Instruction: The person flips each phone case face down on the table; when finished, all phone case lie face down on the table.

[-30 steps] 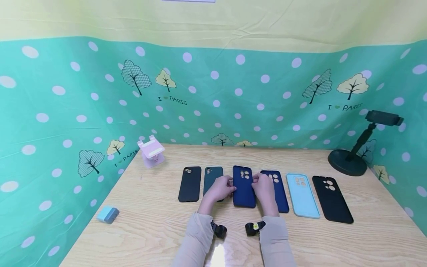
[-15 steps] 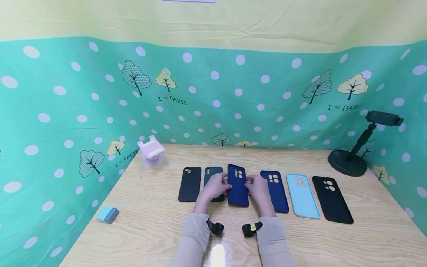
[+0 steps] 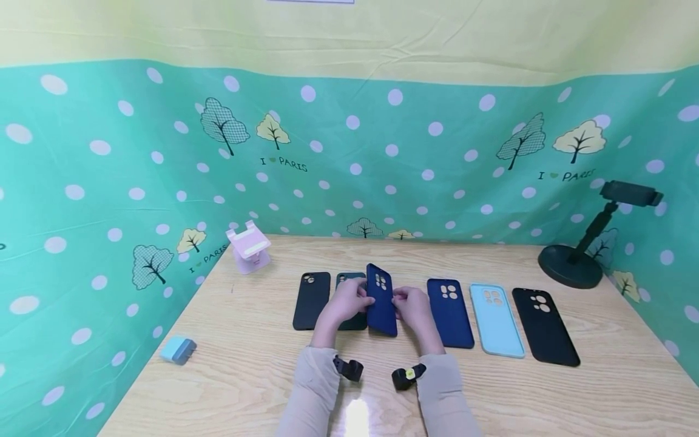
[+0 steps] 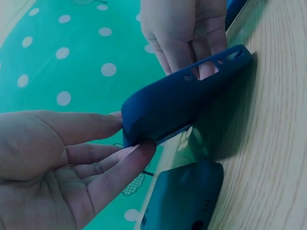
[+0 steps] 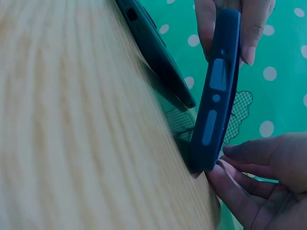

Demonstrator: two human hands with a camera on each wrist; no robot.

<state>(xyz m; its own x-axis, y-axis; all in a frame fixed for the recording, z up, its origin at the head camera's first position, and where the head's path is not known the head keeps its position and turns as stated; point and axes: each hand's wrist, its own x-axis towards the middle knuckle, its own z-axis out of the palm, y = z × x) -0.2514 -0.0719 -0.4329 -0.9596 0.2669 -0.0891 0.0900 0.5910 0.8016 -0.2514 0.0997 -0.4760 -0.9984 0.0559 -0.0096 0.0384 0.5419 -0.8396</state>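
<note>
A dark blue phone case (image 3: 380, 306) is raised at a slant off the table in the head view, camera cutouts near its top. My left hand (image 3: 343, 303) pinches its left side, thumb on one face and fingers behind, as the left wrist view shows on the case (image 4: 168, 105). On the opposite edge, my right hand (image 3: 415, 308) pinches it between thumb and fingers; in the right wrist view that hand (image 5: 268, 177) is at the case's lower end. A dark teal phone case (image 3: 352, 321) lies under my left hand, partly hidden by it.
A black phone case (image 3: 311, 301) lies left. Rightward lie another dark blue case (image 3: 451, 315), a light blue case (image 3: 496, 321) and a second black case (image 3: 546, 328). Farther out are a pink stand (image 3: 249, 247), a black stand (image 3: 570, 266) and a small blue block (image 3: 178, 351).
Both hands have shifted left with the dark blue case. It has gone from nearly flat to steeply tilted, its right side lower. The other cases have stayed put.
</note>
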